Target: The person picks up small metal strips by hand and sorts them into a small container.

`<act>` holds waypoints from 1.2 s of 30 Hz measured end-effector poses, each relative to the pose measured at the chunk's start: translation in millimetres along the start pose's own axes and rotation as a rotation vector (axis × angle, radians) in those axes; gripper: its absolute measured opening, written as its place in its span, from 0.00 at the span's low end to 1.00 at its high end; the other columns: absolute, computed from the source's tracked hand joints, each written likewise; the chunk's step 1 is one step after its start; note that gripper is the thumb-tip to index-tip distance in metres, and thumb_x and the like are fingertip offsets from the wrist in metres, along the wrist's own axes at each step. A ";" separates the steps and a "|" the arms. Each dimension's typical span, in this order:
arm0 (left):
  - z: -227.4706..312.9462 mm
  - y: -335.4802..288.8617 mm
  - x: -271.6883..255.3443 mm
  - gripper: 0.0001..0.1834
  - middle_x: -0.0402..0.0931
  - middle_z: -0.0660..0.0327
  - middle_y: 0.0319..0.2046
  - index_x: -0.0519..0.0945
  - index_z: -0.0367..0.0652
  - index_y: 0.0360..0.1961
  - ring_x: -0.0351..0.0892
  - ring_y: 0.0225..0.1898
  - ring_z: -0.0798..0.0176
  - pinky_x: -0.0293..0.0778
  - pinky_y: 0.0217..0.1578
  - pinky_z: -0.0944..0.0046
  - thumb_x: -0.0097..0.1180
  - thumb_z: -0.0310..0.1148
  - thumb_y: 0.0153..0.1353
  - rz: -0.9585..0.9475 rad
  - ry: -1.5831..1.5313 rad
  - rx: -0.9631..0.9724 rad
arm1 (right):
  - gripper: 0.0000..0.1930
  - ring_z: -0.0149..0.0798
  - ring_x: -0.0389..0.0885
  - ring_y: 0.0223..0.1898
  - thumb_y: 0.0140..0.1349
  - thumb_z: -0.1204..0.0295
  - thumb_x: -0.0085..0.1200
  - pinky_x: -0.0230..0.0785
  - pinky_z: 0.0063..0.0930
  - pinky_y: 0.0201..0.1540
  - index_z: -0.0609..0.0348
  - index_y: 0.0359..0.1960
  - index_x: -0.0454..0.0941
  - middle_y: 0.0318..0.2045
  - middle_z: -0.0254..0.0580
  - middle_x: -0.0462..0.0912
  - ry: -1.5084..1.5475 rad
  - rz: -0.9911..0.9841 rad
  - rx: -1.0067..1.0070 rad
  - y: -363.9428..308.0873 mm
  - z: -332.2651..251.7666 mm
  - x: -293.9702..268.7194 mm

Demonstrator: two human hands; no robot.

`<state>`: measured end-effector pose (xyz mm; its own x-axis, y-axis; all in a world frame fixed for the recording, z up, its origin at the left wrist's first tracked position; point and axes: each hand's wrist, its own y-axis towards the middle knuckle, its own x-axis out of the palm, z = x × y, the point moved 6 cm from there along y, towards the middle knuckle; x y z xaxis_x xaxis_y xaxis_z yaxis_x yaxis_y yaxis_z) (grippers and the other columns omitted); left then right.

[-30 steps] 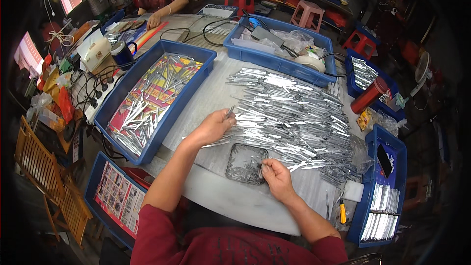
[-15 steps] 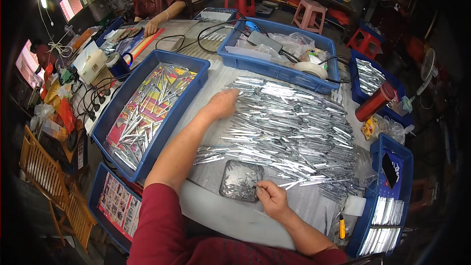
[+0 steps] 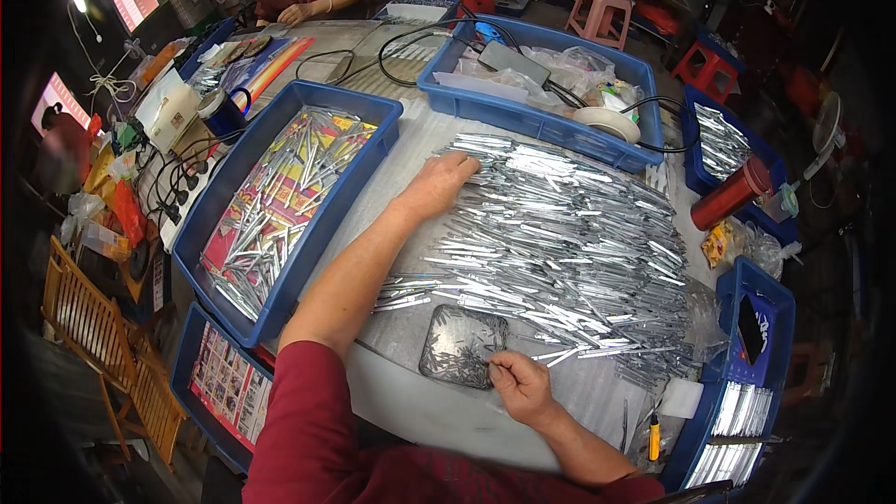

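Head view: silver metal strips [image 3: 569, 243] are spread beneath and right of the left hand's [image 3: 443, 185] curled fingers, whose grasp cannot be told. A small tray [image 3: 450, 325] is overlapped at its right edge by the right hand [image 3: 525, 390], fingers pinched, any contents indiscernible.

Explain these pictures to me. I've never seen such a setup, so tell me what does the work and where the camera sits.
There is no machine: a person works with two bare hands, filmed by a camera on their head looking down. Its wide lens bends straight edges. On the pale table lies a broad spread of thin silvery strips; the blue tray to its left holds more. The left hand is at the spread's far left edge; whether it grips a strip is hidden. The right hand has its fingertips at the side of a small shallow container with tiny dark pieces; I cannot tell whether it pinches anything.
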<state>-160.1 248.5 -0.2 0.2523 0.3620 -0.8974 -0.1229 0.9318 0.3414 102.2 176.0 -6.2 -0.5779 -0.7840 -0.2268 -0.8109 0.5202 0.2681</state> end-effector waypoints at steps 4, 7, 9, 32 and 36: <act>-1.8 -3.5 -0.1 0.18 0.70 0.57 0.37 0.71 0.42 0.40 0.67 0.43 0.53 0.64 0.42 0.56 0.47 0.19 0.44 0.008 0.033 0.023 | 0.04 0.35 0.72 0.20 0.52 0.79 0.51 0.64 0.24 0.23 0.66 0.29 0.72 0.19 0.43 0.73 0.009 -0.014 0.048 -0.8 1.5 0.9; -2.7 -3.9 -2.7 0.17 0.70 0.57 0.37 0.71 0.43 0.39 0.67 0.44 0.55 0.63 0.42 0.56 0.47 0.19 0.44 0.002 0.067 -0.018 | 0.04 0.34 0.71 0.19 0.53 0.78 0.51 0.63 0.23 0.22 0.66 0.29 0.72 0.19 0.43 0.72 0.014 0.002 0.065 -1.2 1.3 -0.1; -2.3 -6.9 -6.7 0.17 0.69 0.56 0.37 0.71 0.43 0.39 0.68 0.40 0.52 0.65 0.42 0.57 0.52 0.21 0.45 0.028 0.064 -0.020 | 0.04 0.29 0.69 0.18 0.55 0.77 0.50 0.62 0.20 0.21 0.66 0.30 0.72 0.17 0.38 0.72 -0.003 0.008 0.027 -2.3 2.3 0.5; 28.2 -129.7 -29.3 0.06 0.71 0.53 0.27 0.72 0.37 0.28 0.71 0.33 0.54 0.67 0.35 0.60 0.53 0.26 0.47 -0.185 -0.206 -0.250 | 0.03 0.27 0.69 0.17 0.55 0.77 0.49 0.61 0.19 0.20 0.65 0.29 0.72 0.16 0.37 0.72 -0.025 0.037 0.036 -2.1 -0.2 3.8; 29.3 -130.4 -24.3 0.04 0.70 0.53 0.27 0.70 0.37 0.27 0.70 0.34 0.52 0.66 0.37 0.59 0.50 0.25 0.48 -0.181 -0.162 -0.267 | 0.04 0.26 0.68 0.17 0.56 0.76 0.49 0.61 0.19 0.20 0.65 0.29 0.72 0.16 0.36 0.72 -0.039 0.043 0.003 -3.5 2.7 4.8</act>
<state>-122.0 118.9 -14.7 0.4389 0.2112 -0.8734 -0.3033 0.9498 0.0773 102.0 171.4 -10.8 -0.6153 -0.7472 -0.2511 -0.7854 0.5540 0.2760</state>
